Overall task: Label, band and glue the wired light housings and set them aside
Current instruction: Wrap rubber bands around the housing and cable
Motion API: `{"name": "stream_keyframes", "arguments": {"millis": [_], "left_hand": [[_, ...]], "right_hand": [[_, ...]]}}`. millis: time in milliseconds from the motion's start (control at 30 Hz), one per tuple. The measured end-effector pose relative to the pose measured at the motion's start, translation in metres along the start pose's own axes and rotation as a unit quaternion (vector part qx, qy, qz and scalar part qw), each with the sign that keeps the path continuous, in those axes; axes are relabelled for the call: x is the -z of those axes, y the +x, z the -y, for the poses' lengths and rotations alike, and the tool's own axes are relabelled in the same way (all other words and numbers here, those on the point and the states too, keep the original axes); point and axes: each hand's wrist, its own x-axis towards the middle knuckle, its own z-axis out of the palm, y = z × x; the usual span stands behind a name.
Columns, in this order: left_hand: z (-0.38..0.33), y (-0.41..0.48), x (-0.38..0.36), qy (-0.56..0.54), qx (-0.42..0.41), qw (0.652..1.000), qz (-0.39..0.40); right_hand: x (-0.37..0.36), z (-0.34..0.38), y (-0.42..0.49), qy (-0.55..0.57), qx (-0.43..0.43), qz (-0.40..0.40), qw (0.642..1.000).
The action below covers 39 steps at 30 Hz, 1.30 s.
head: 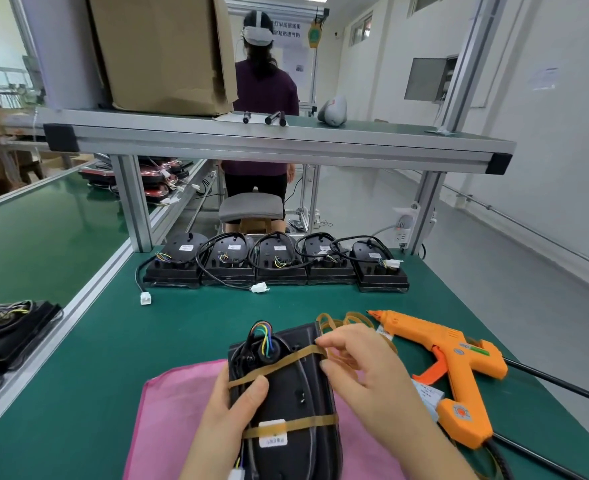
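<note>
Surface (189, 327): open room at centre and left; right edge close.
Row (279, 265): five housings at far edge, labelled, unbanded.
Housing (286, 386): on pink cloth (178, 410); label (273, 434) and lower band (296, 423) on; glue pending.
Gun (455, 355): right of housing, unheld.
Left hand (223, 410): grips housing's left side.
Right hand (365, 368): pinches upper band (279, 363) at housing's right edge.

Partly hidden Chinese characters on the white hanging sign (287, 32), housing label (273, 436) print too blurred

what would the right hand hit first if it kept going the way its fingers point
Likely the black plastic light housing itself: the right hand, pinching the tan rubber band, points leftward across its top; depth unclear.
</note>
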Motion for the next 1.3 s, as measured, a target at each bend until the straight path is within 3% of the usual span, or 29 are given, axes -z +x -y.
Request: {"name": "stream_keyframes", "arguments": {"millis": [133, 367, 500, 633, 700, 800, 933, 1033, 1300], "left_hand": [[0.004, 0.001, 0.003, 0.012, -0.008, 1.000, 0.023], [0.010, 0.006, 0.007, 0.014, -0.013, 0.999, 0.029], [0.011, 0.007, 0.006, -0.004, -0.011, 0.999, 0.032], [0.014, 0.010, 0.005, -0.011, -0.017, 1.000, 0.015], [0.012, 0.010, 0.004, -0.010, -0.020, 1.000, 0.017], [0.009, 0.009, 0.001, 0.003, -0.033, 0.999, 0.037], [0.004, 0.001, -0.002, 0.022, -0.044, 0.996, 0.072], [0.003, -0.004, 0.002, 0.042, -0.039, 0.995, 0.082], [0.015, -0.010, 0.004, 0.034, -0.019, 0.998, 0.055]], "right_hand": [[0.010, -0.003, 0.014, -0.146, 0.080, 0.046, 0.985], [0.013, -0.016, 0.010, -0.100, 0.096, 0.118, 0.983], [0.013, -0.019, 0.007, -0.042, 0.029, 0.140, 0.989], [0.005, -0.024, 0.004, 0.034, -0.092, 0.135, 0.986], [-0.003, -0.022, -0.003, 0.154, -0.196, 0.125, 0.960], [-0.024, -0.017, -0.015, 0.317, -0.324, 0.118, 0.884], [-0.043, -0.017, -0.024, 0.401, -0.351, 0.014, 0.846], [-0.048, -0.012, -0.028, 0.409, -0.352, -0.026, 0.842], [-0.051, 0.000, -0.035, 0.426, -0.352, -0.040, 0.833]]}}
